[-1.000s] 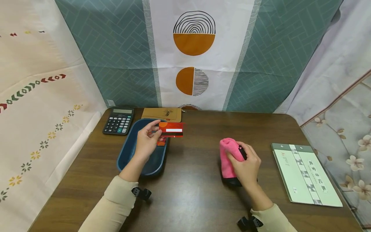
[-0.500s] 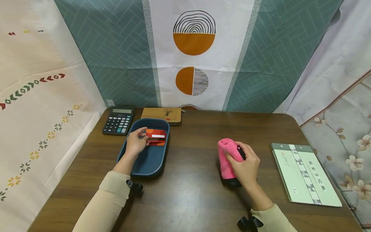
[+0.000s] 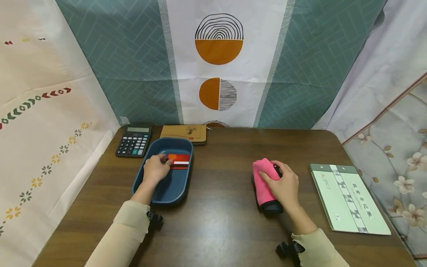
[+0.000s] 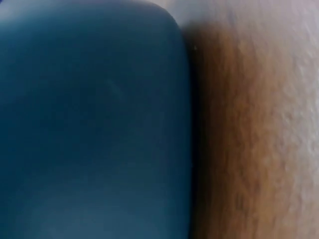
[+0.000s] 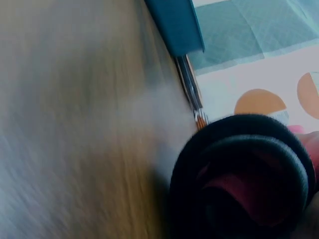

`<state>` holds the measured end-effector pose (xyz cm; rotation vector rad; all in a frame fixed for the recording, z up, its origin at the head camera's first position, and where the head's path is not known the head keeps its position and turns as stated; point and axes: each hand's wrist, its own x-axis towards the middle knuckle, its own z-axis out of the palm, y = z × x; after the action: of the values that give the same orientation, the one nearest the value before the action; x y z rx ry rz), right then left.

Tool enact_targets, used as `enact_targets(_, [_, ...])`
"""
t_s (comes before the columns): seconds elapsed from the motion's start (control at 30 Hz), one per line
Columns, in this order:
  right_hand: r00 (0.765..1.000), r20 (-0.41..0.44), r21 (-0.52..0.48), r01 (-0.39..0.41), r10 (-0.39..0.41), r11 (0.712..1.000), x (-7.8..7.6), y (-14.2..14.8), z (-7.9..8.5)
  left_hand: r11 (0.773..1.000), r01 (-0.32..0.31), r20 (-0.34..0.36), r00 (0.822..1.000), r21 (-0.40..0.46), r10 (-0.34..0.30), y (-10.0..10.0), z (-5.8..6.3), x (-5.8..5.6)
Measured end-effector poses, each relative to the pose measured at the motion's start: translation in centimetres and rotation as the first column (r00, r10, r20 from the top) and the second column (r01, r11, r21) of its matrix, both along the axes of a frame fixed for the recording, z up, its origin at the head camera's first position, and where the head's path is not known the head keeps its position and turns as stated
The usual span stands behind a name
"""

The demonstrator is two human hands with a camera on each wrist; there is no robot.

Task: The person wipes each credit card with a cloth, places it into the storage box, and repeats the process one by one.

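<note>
In the head view, my left hand (image 3: 155, 168) reaches into a blue oval tray (image 3: 168, 202). Its thumb and forefinger pinch the left edge of a red bank card (image 3: 179, 157) with a white strip and a dark stripe. The card lies low in the tray's far half, overlapping another red card there. On the right, my right hand (image 3: 287, 182) grips a soft pink roll (image 3: 265, 185) with black trim, fingers behind it and thumb in front. The right wrist view shows the roll's round black end (image 5: 239, 130), hollow, with pink inside. The left wrist view holds only tray and tabletop.
A black calculator (image 3: 134, 141) lies left of the tray, and a tan notebook (image 3: 183, 132) lies behind it. A pale green ledger (image 3: 348, 200) sits at the table's right. Cloth hangings (image 3: 220, 74) stand along the wooden table's (image 3: 220, 222) back edge.
My left hand has brought the red card left and down from above the tray's right rim into the tray. My right hand has stayed put with the pink roll, whose black lower end now faces me more.
</note>
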<state>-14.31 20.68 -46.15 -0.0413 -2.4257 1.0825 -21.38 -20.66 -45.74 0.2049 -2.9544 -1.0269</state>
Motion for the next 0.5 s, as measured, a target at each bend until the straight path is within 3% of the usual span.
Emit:
enact_targets(0.13, [0.986, 0.166, 0.043, -0.001, -0.006, 0.999, -0.8, 1.0, -0.3, 1.0, 0.002, 0.003, 1.0, -0.009, -0.002, 0.3, 0.2, 0.4])
enact_targets(0.23, [0.975, 0.223, 0.078, -0.002, -0.016, 0.997, -1.3, 1.6, -0.3, 1.0, 0.012, -0.021, 1.0, 0.015, -0.011, 0.6, 0.4, 0.7])
enact_targets(0.37, [0.961, 0.276, 0.169, -0.039, -0.01, 0.985, -1.6, 2.2, 0.4, 0.998, 0.039, -0.124, 0.992, 0.042, -0.034, 1.2, 0.9, 1.2])
enact_targets(0.5, [0.959, 0.28, 0.244, -0.038, -0.033, 0.969, -1.4, 2.2, 0.8, 0.992, 0.109, -0.241, 0.966, 0.062, -0.092, 2.1, 1.5, 1.8])
